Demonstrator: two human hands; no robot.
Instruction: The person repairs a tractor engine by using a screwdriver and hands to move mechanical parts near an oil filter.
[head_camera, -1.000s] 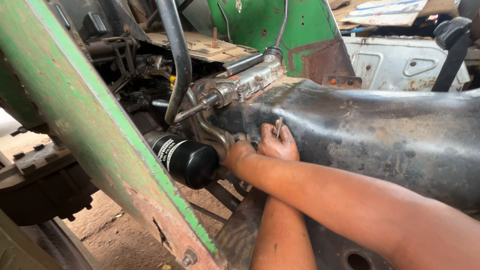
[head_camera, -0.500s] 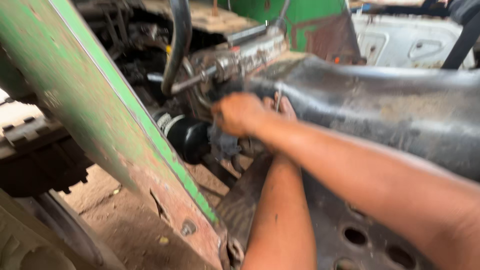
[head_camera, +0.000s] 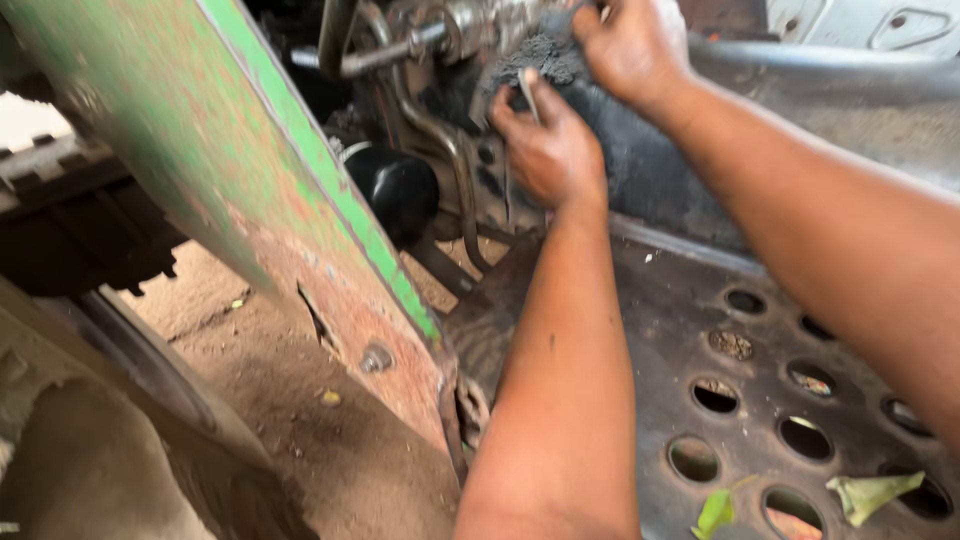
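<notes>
My left hand (head_camera: 548, 150) reaches up from below to the dusty black engine housing (head_camera: 650, 170) of an old machine. Its fingers are closed around a thin metal tool (head_camera: 527, 92) whose tip pokes out between them. My right hand (head_camera: 632, 42) comes in from the right and rests, fingers curled, on top of the same housing, beside a grey metal fitting (head_camera: 480, 20). Whether anything is inside that hand is hidden. A black cylindrical filter (head_camera: 400, 188) hangs just left of my left hand.
A slanted green, rusty steel beam (head_camera: 300, 210) crosses the left side. Bent metal pipes (head_camera: 455, 165) run down next to the filter. Below my arms lies a dark perforated footplate (head_camera: 780, 380) with green leaves (head_camera: 865, 490) on it. Dirt ground (head_camera: 240, 340) and a tyre (head_camera: 90, 470) lie at lower left.
The view has dipped and moved closer. My right hand has risen from beside the left hand to the top of the housing. My left hand stays at the same spot with the tool.
</notes>
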